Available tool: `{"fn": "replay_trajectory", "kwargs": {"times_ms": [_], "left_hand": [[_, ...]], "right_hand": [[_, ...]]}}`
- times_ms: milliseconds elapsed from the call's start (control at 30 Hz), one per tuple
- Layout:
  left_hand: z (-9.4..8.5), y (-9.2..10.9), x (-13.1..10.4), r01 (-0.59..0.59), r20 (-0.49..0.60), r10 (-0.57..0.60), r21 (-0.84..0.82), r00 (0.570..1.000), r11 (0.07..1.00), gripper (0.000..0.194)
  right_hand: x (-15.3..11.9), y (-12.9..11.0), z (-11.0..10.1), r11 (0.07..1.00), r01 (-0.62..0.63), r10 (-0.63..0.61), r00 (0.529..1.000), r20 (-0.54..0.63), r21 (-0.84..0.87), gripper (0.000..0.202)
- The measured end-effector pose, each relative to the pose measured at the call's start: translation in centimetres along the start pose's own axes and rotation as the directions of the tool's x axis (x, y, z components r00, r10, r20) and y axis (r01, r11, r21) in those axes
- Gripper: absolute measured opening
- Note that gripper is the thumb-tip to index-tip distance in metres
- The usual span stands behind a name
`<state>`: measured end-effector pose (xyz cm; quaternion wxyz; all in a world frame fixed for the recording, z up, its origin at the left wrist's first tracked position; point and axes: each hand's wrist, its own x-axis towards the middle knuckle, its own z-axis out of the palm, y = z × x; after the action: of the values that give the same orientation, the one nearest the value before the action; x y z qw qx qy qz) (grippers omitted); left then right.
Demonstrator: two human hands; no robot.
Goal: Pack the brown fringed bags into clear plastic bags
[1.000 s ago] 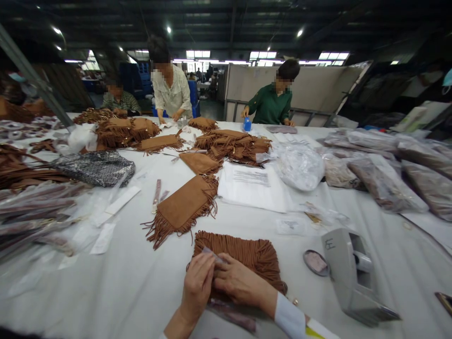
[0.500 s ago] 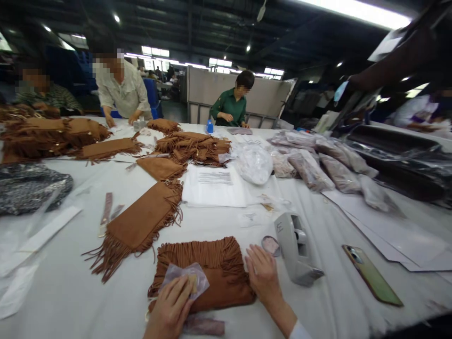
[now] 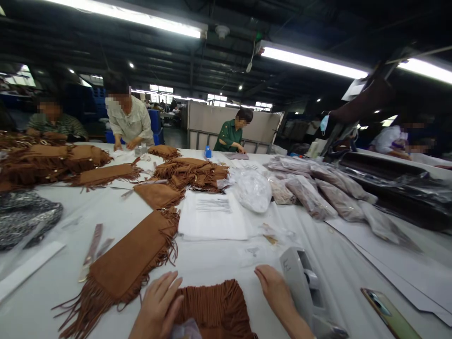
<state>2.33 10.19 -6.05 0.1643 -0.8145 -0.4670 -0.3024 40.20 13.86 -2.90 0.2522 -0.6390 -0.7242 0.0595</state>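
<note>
A brown fringed suede bag lies in front of me at the lower edge of the view. My left hand is at its left side, fingers stretched and holding nothing. Below that hand, a small clear plastic packet rests on the bag, partly cut off. To the bag's right, my right hand is low over the table, beside a grey tape dispenser. Its fingers point left and curve down, and the fingertips are hidden. The small round tin is out of sight, where this hand now covers the table.
Another fringed bag lies to the left, near a tag strip. White sheets and a plastic bag lie beyond. A phone is at the right. Wrapped items pile up farther back; co-workers stand across the table.
My view has tilted up. My left hand has let go of the plastic packet and moved to the bag's left side. My right hand has moved off the bag's right edge to over the tin.
</note>
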Motion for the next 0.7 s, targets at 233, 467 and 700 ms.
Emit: {"fn": "replay_trajectory", "kwargs": {"times_ms": [233, 467, 700], "left_hand": [[7.6, -7.1, 6.2, 0.194, 0.386, -0.205, 0.066, 0.900, 0.979, 0.051], [9.1, -9.8, 9.5, 0.317, 0.423, -0.275, -0.031, 0.863, 0.948, 0.047], [14.0, -6.9, 15.7, 0.140, 0.531, -0.070, -0.092, 0.845, 0.986, 0.060]], "right_hand": [[11.2, -4.2, 4.1, 0.976, -0.048, 0.026, 0.994, 0.104, 0.211, 0.024], [17.9, -2.4, 9.0, 0.979, -0.142, 0.102, 0.963, 0.250, 0.148, 0.020], [18.3, -2.0, 12.8, 0.969, -0.235, 0.206, 0.938, 0.277, 0.072, 0.022]]}}
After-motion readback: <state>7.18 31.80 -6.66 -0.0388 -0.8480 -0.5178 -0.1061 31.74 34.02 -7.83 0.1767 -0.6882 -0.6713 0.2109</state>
